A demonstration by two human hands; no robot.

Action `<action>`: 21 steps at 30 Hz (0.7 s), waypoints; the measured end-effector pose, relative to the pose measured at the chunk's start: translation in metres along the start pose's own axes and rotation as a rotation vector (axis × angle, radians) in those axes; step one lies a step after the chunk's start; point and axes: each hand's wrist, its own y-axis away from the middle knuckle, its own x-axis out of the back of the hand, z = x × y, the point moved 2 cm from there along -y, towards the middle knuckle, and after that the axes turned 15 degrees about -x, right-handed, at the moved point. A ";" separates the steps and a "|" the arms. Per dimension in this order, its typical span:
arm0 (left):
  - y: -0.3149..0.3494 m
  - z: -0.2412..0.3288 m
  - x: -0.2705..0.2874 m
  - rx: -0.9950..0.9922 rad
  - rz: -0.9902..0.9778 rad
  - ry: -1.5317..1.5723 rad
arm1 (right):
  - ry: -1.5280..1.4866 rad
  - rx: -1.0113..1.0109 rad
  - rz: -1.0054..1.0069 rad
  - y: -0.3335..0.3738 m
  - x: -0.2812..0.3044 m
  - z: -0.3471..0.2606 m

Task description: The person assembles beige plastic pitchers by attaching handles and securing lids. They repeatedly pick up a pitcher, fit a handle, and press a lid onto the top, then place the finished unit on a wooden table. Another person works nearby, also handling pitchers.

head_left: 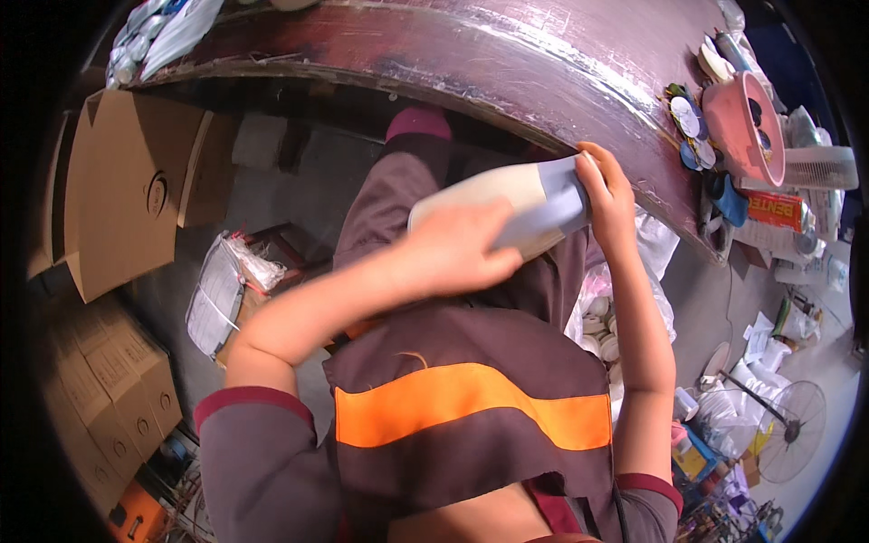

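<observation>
Above my lap I hold a rounded, elongated piece (493,185), cream with a wide blue-grey band at its right end; its exact kind is not clear. My right hand (608,185) wraps around the banded end, close to the table's edge. My left hand (462,240) lies across the near side of the piece, thumb pointing right. Motion blurs the left fingers, so whether they grip or only press is unclear. The apron (471,403) with an orange stripe covers my front, and my dark trouser legs (389,195) show beneath the piece.
A worn, dark red table (434,45) curves across the front. On its right stand a pink basin (738,127) and small round items. Cardboard boxes (131,181) are at left. Beside my right leg is a plastic bag (602,317) of pale pieces; a fan (792,430) stands right.
</observation>
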 end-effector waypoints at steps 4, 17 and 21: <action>-0.006 -0.001 0.008 0.132 0.129 -0.033 | 0.041 -0.046 -0.135 0.004 -0.002 -0.015; -0.009 -0.082 0.023 0.008 0.273 0.444 | 0.438 1.011 -0.254 0.124 -0.014 -0.075; 0.003 -0.074 0.022 0.003 0.242 0.422 | 0.460 1.081 -0.317 0.136 -0.018 -0.080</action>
